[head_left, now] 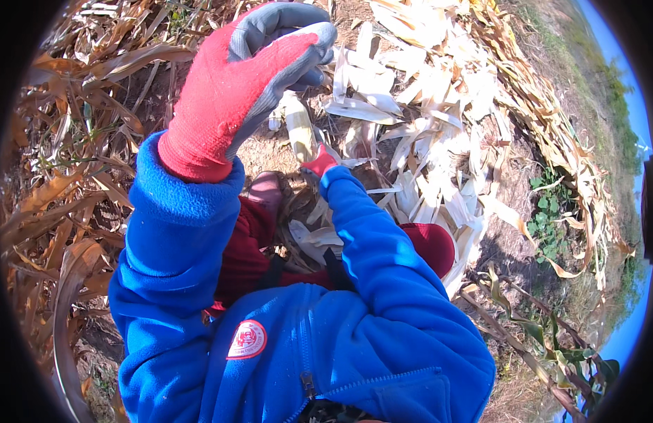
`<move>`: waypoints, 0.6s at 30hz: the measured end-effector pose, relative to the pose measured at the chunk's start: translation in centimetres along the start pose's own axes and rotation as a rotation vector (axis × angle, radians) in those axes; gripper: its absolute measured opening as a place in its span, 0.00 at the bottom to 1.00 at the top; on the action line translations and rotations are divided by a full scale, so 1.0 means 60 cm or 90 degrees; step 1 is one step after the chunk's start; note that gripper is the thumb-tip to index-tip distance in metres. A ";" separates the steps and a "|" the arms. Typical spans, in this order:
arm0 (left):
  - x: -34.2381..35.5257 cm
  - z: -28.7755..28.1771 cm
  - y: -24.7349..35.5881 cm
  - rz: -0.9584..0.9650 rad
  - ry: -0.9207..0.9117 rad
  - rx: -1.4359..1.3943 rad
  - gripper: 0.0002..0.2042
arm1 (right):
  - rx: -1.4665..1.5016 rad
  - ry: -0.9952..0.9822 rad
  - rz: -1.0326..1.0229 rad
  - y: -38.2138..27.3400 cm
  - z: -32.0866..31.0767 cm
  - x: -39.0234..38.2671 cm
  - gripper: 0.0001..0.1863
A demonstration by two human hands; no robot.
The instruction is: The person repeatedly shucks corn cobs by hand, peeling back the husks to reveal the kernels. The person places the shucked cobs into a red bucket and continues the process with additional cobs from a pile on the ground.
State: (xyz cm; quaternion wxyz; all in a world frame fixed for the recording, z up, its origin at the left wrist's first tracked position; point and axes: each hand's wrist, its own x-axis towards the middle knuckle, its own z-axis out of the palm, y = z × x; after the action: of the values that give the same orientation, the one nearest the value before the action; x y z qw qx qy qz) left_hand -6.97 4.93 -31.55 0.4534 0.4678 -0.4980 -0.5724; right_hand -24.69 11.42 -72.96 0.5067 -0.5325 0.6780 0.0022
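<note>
My left hand [238,95], in a red glove with grey palm, is raised at the upper middle, open with its fingers loosely curved and nothing visible in them. Below and right of it, my right hand [319,162], in a similar glove, is closed on the lower end of a pale corn cob [298,127] with some husk on it. Pale loose husks [369,92] lie about the cob. The far side of my right hand's grip is hidden.
Dry corn stalks and leaves [72,176] cover the ground at left and upper right. My shoe [263,194] stands on bare soil. A green low plant [545,218] and a standing stalk [566,366] are at right, with grass and trees beyond.
</note>
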 end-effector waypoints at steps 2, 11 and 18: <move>0.001 0.009 0.002 0.000 -0.016 0.005 0.18 | -0.132 0.005 -0.091 0.031 -0.037 0.013 0.53; 0.050 0.027 -0.029 0.012 -0.103 -0.204 0.13 | 0.571 -0.060 -0.033 -0.003 -0.112 -0.096 0.16; 0.066 0.080 -0.022 0.065 -0.088 -0.066 0.20 | 0.717 0.061 -0.192 -0.049 -0.201 -0.230 0.14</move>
State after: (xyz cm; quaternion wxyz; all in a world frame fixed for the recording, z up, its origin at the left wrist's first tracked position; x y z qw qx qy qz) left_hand -12.37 1.86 -32.87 0.4701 0.3770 -0.5209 -0.6046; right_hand -31.92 13.57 -56.00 0.6750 -0.2713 0.5135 -0.4550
